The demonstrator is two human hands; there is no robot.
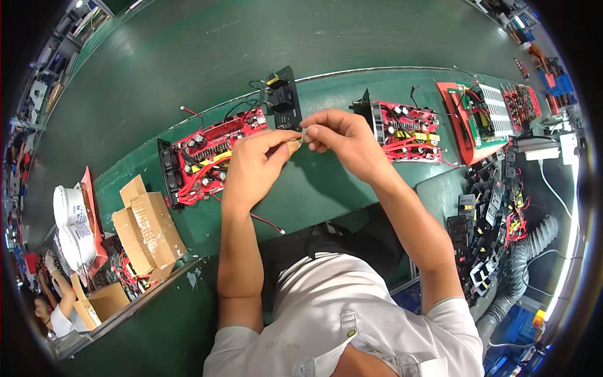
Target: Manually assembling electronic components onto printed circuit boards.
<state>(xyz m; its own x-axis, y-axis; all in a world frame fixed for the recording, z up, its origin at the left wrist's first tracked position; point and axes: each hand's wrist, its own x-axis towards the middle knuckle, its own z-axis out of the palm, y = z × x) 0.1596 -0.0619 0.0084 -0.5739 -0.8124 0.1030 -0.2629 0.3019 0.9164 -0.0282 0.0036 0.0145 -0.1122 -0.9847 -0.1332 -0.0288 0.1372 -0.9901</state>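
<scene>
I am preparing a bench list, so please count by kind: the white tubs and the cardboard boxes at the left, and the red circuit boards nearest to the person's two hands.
White tubs: 2
Cardboard boxes: 2
Red circuit boards nearest the hands, one on each side: 2
Total: 6

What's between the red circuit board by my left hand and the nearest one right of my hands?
In the head view: a black rectangular panel, your bare right hand and part of your left hand.
</scene>
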